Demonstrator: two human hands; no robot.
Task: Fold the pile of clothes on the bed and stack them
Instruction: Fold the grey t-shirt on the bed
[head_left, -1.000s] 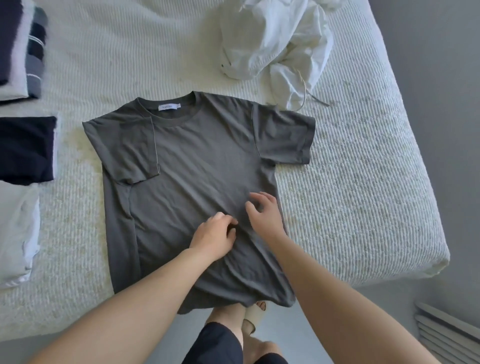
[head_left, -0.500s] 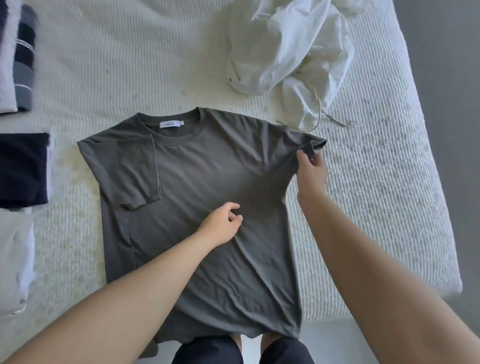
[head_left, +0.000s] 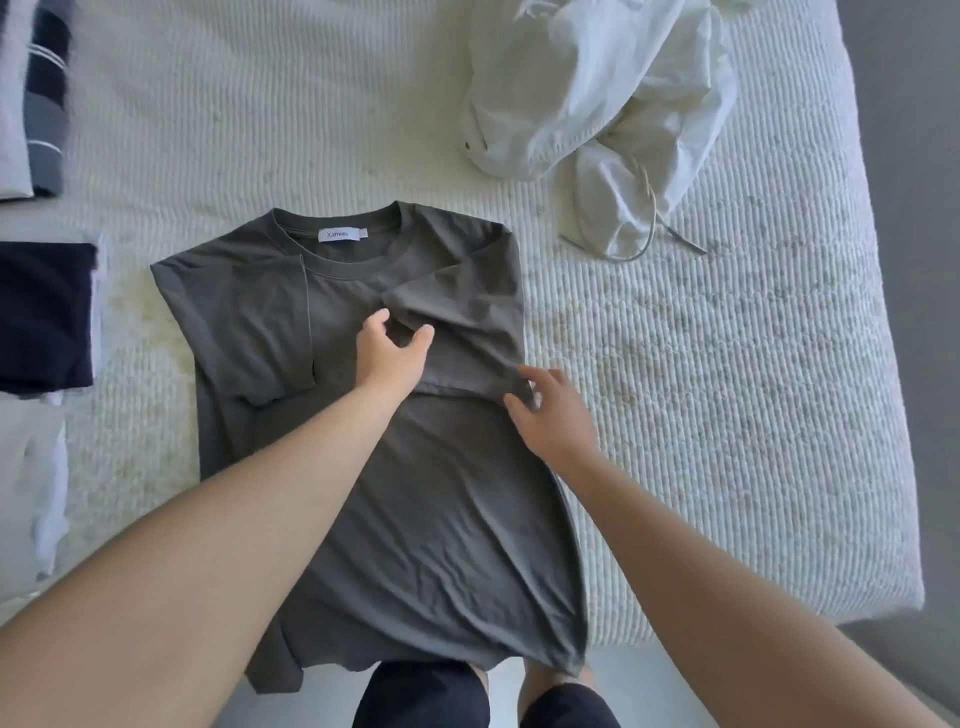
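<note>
Grey T-shirt (head_left: 415, 509) lies flat, front up, on a white ribbed bed (head_left: 701, 389), its collar and white neck label pointing away from the person and its hem hanging over the near edge of the mattress. Both sleeves are folded inward across the chest. The sleeve on the person's left lies flat against the body of the shirt; the one on the person's right is folded over to about the middle.

The left hand (head_left: 392, 353) reaches over the centre of the chest, its fingers (head_left: 376, 319) spread and curved with thumb and forefinger apart, hovering at or lightly touching the inner corner of the folded right sleeve without gripping it. The right hand (head_left: 553, 415) rests at the shirt's right edge, just below that sleeve's cuff, with fingers loosely open and the fingertips touching the fabric at the fold; no cloth is pinched.

Beyond the shirt, towards the far right of the bed, a crumpled white garment (head_left: 597, 93) with a drawstring lies in a heap, well apart from both hands. Along the bed's left edge sit folded items: a dark navy piece (head_left: 44, 317), a striped navy and grey one (head_left: 47, 93) further away, and a white one (head_left: 28, 493) nearer.

The person's dark shorts show below the hem.
</note>
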